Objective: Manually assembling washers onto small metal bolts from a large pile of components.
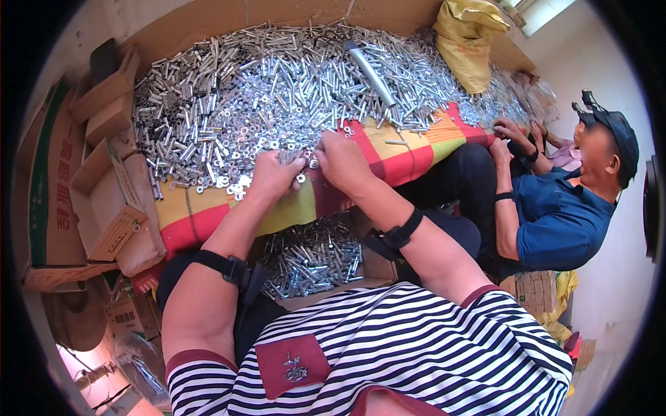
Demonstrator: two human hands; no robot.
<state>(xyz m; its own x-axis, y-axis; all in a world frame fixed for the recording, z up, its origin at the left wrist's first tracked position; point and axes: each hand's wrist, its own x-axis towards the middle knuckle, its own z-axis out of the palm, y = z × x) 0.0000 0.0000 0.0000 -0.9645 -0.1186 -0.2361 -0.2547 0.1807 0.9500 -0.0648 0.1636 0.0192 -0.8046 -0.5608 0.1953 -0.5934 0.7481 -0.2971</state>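
My left hand (275, 175) is at the front edge of a big heap of shiny metal bolts or tubes (305, 76). Its fingers are curled together, with the thumb pointing toward the other hand. Close beside it, my right hand (341, 158) is also closed, fingertips turned down and inward. A small metal piece (313, 164) shows between the two hands; whether it is a nut or a bolt end is too small to tell. Loose washers (239, 186) lie around my left hand. A red and yellow checked cloth (295, 210) lies under the heap's near edge.
Below the cloth, a cardboard box (378, 251) holds many metal bolts (312, 260). Open cartons (104, 194) stand at the left. A grey metal bar (370, 73) and a yellow sack (470, 41) rest on the heap. A co-worker in a blue shirt (562, 222) sits at the right.
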